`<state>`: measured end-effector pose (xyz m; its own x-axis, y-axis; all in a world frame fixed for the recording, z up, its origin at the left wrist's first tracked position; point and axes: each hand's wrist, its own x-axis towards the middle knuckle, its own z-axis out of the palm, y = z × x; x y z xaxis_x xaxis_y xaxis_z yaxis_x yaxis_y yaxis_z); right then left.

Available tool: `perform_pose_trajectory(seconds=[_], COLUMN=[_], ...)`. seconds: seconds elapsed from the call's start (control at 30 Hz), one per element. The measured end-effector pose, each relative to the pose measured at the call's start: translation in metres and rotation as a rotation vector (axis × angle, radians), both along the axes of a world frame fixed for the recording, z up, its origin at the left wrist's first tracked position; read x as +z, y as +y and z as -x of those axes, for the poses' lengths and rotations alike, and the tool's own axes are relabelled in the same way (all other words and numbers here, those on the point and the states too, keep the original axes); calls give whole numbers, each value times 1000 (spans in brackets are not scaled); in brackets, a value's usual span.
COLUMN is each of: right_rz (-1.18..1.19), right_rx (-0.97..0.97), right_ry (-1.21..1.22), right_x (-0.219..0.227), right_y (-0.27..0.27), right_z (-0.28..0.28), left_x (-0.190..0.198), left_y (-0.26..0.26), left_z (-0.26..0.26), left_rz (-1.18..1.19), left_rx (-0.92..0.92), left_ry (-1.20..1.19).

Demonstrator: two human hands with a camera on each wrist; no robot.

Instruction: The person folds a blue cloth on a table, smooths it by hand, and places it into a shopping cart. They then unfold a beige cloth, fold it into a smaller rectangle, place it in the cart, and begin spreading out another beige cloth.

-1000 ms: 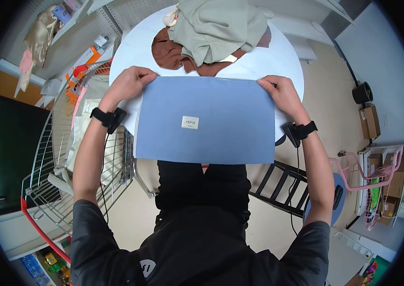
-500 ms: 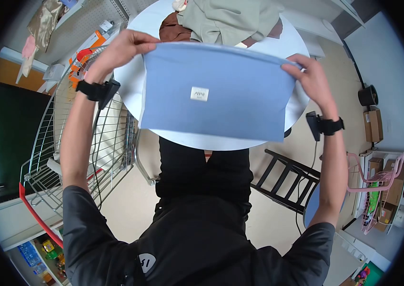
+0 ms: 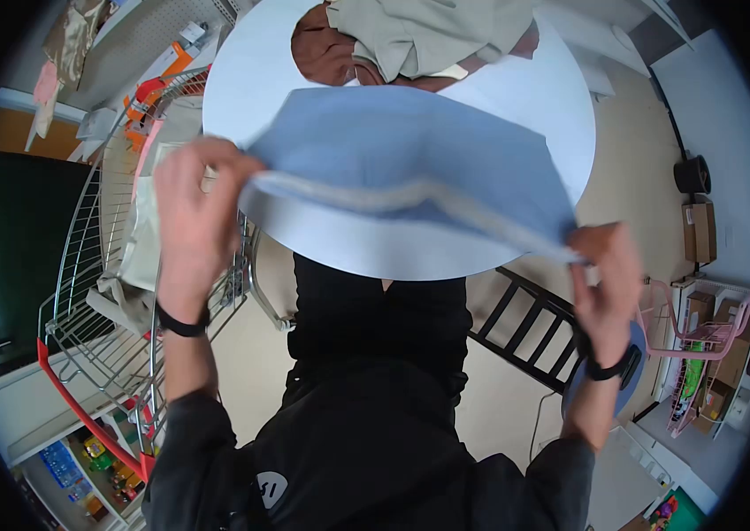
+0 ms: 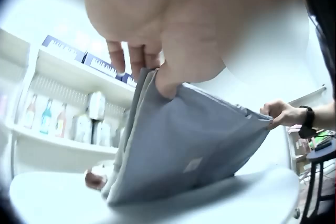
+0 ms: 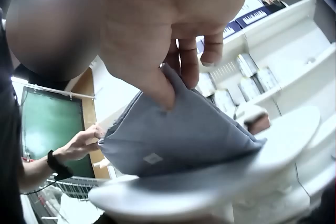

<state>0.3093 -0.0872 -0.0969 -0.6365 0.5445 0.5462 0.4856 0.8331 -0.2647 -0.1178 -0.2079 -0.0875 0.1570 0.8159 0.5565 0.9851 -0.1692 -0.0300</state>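
Note:
Both hands hold a blue folded cloth [image 3: 410, 133] by two corners of its near edge, stretched over the round white table [image 3: 348, 243]. My left hand [image 3: 198, 208] pinches one corner, the thumb on the near face and the fingers behind. At the opposite corner my right hand [image 3: 607, 283] pinches the same edge between thumb and fingers. From the held edge the cloth slopes down and away, its lower edge close over the tabletop in the wrist views. A small white label [image 4: 192, 164] shows on its near face. Several layers show at its side.
A sage-green garment [image 3: 428, 35] lies heaped over a brown one [image 3: 322, 49] at the table's far side. A wire shopping cart [image 3: 83, 327] with cloth inside stands on the left. On the right is a black-framed stool [image 3: 525, 327]; beyond it, a pink basket cart [image 3: 702, 341].
Both hands first lifted the cloth forward, then drew its held edge back toward the body. The cloth's far part now reaches out over the table, and its label has left the head view.

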Motion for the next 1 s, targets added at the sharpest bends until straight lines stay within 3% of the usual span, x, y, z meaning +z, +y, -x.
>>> perform_pose_trajectory(seconds=[0.17,0.33,0.43,0.47,0.6,0.63,0.73,0.87,1.0], right_rz=[133,138,157,147,105,84,57,166,330], right_rx=[27,-19,-8,9,78,104,161,271,229], right_ry=[-157,-136,-111,-104,-86,-90,-88,-178,-117], right_x=[-81,-106,-107,-105,-94,-92,-85,-71,-56], right_y=[-41,-59,-62,-63,-73,-75,-77,-75,-49], right_z=[-4,-13,-11,-9,5,9,16,13,4], left_x=[-83,-87,-71,-62,-51,-54,-86,-88,-103], left_y=[-42,-60,-56,-55,-40,-35,-20,-9,-19], left_z=[-2,0,-2,-6,-67,-86,-123,-119,-114], left_rz=[194,336,436,479,608,682,574,552,555], left_rx=[-23,11,94,109,-90,-192,-254,-179,-163], left_ry=[-151,-332,-351,-238,-167,-195,-105,-117,-83])
